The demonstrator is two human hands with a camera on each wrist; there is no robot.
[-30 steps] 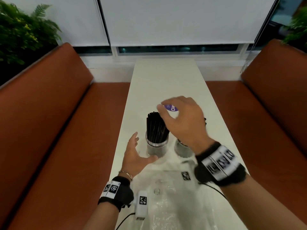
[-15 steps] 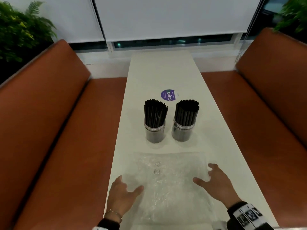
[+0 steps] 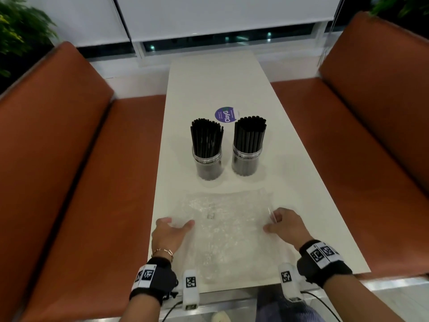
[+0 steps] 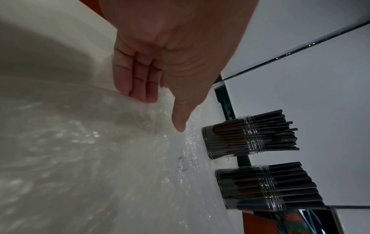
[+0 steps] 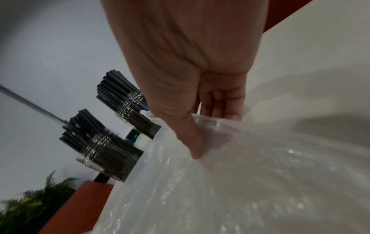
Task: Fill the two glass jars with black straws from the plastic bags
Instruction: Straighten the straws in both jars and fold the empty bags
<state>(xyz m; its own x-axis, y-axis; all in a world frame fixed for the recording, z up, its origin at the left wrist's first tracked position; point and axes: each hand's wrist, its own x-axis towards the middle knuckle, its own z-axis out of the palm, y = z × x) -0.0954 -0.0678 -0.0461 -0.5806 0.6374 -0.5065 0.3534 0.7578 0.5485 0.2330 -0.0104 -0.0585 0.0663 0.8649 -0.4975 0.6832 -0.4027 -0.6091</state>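
Two glass jars stand side by side mid-table, the left jar (image 3: 207,161) and the right jar (image 3: 246,159), each packed with upright black straws (image 3: 249,133). Nearer me the clear, empty plastic bags (image 3: 228,231) lie flat on the white table (image 3: 209,84). My left hand (image 3: 177,225) holds the bags' left edge, thumb on top and fingers curled at the rim; in the left wrist view this left hand (image 4: 162,110) bunches a bit of plastic. My right hand (image 3: 272,221) pinches the right edge, which lifts slightly. In the right wrist view the right hand (image 5: 210,134) has its thumb on the film, fingers beneath.
A round purple sticker (image 3: 226,115) lies just behind the jars. Brown benches (image 3: 69,182) flank the narrow table on both sides, the right bench (image 3: 371,159) close to its edge. Plants (image 3: 18,38) stand at the far left, blinds and a window at the back.
Both hands left the jars and drew back to the bags. Over the last half second they closed on the bags' left and right edges, and the right edge rose a little.
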